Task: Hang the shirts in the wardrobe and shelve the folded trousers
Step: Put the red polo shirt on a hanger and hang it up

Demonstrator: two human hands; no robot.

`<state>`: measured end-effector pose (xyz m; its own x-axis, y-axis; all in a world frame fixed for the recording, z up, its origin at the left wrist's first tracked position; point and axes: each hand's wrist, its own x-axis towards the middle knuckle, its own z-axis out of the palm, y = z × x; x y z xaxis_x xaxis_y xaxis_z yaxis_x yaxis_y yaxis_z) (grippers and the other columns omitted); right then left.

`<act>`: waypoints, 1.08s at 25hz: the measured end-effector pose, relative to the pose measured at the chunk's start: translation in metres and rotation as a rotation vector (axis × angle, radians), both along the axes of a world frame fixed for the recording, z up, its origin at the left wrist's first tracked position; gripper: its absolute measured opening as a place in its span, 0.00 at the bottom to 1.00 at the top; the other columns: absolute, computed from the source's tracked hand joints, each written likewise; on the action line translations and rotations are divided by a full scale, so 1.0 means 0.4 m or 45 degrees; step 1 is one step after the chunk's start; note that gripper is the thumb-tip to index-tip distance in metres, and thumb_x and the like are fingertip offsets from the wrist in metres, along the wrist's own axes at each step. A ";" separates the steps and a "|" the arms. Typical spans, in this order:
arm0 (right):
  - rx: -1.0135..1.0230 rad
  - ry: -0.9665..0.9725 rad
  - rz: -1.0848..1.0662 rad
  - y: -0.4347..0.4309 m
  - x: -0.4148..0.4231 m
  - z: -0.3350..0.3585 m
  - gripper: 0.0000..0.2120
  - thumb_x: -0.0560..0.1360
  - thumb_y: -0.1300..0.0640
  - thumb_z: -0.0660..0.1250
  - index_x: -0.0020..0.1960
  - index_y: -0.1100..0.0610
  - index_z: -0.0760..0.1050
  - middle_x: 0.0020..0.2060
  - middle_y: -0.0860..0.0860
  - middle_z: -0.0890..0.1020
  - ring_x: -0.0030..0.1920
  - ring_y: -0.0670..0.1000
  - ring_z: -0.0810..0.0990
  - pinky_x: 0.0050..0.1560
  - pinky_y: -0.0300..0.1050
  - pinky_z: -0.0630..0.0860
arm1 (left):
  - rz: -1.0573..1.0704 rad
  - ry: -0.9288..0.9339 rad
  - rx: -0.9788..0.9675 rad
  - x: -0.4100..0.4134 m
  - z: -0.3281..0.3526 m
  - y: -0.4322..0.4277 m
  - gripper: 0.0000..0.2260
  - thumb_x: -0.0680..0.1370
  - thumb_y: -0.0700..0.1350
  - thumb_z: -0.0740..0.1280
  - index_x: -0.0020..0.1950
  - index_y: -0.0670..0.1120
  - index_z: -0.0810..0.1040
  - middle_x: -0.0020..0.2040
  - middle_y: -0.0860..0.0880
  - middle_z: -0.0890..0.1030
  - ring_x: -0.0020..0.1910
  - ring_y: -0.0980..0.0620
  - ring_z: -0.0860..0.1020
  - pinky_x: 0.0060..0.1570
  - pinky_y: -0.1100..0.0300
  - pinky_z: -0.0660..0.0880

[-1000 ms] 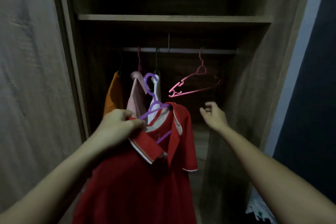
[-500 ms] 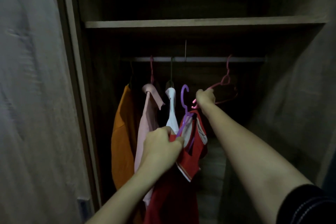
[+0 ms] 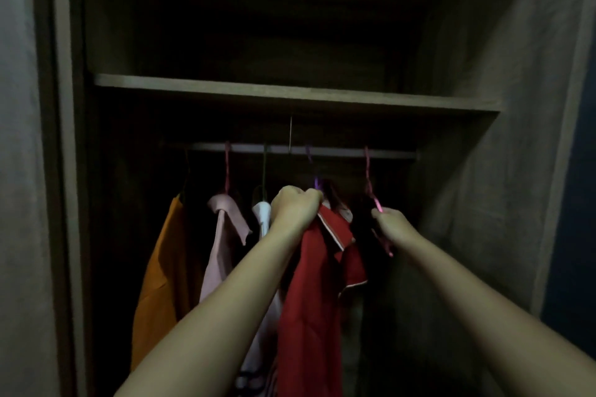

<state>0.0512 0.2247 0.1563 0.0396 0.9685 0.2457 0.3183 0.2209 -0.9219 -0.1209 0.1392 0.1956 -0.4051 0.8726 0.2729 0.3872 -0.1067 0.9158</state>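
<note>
Head: we count four on the rail: orange shirt, pink shirt, white shirt, red shirt. Left hand grips the red shirt's collar; right hand grips one bare pink hanger.

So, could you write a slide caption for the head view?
Left hand holds the red shirt under the rail; right hand grips a pink hanger.

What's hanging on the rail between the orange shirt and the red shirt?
Two garments, seen in the head view: a pink shirt next to the orange shirt, then a white shirt right beside the red shirt.
</note>
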 end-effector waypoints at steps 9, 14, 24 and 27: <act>-0.040 -0.407 0.121 -0.008 0.066 0.024 0.11 0.80 0.60 0.57 0.41 0.56 0.72 0.33 0.50 0.74 0.32 0.46 0.71 0.34 0.39 0.67 | 0.164 -0.102 -0.114 0.056 0.014 0.174 0.18 0.77 0.48 0.63 0.62 0.39 0.75 0.62 0.39 0.76 0.62 0.38 0.74 0.56 0.53 0.72; -0.007 -0.581 0.085 -0.010 0.075 0.016 0.04 0.78 0.61 0.59 0.50 0.55 0.70 0.38 0.49 0.75 0.38 0.47 0.74 0.39 0.41 0.70 | 0.169 -0.311 -0.064 0.105 -0.025 0.198 0.16 0.77 0.47 0.62 0.62 0.42 0.75 0.60 0.40 0.77 0.59 0.38 0.75 0.54 0.51 0.73; 0.592 -0.969 -0.412 -0.085 0.037 0.032 0.31 0.75 0.48 0.64 0.73 0.58 0.58 0.66 0.60 0.69 0.65 0.60 0.69 0.65 0.53 0.67 | 0.365 1.076 0.179 0.023 -0.051 0.091 0.21 0.78 0.57 0.61 0.62 0.42 0.73 0.64 0.42 0.70 0.63 0.40 0.69 0.56 0.49 0.71; 0.701 -0.754 -0.152 -0.118 -0.048 0.006 0.36 0.74 0.47 0.66 0.74 0.60 0.55 0.69 0.59 0.67 0.68 0.58 0.67 0.68 0.49 0.65 | 0.325 1.025 0.117 -0.023 -0.100 0.042 0.25 0.76 0.49 0.67 0.70 0.45 0.64 0.70 0.40 0.62 0.66 0.38 0.65 0.59 0.47 0.70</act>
<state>0.0321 0.1777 0.1585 -0.1515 0.7002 0.6977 0.7687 0.5272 -0.3622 -0.1302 0.1561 0.1554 -0.2386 0.7410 0.6277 0.9393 0.0120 0.3429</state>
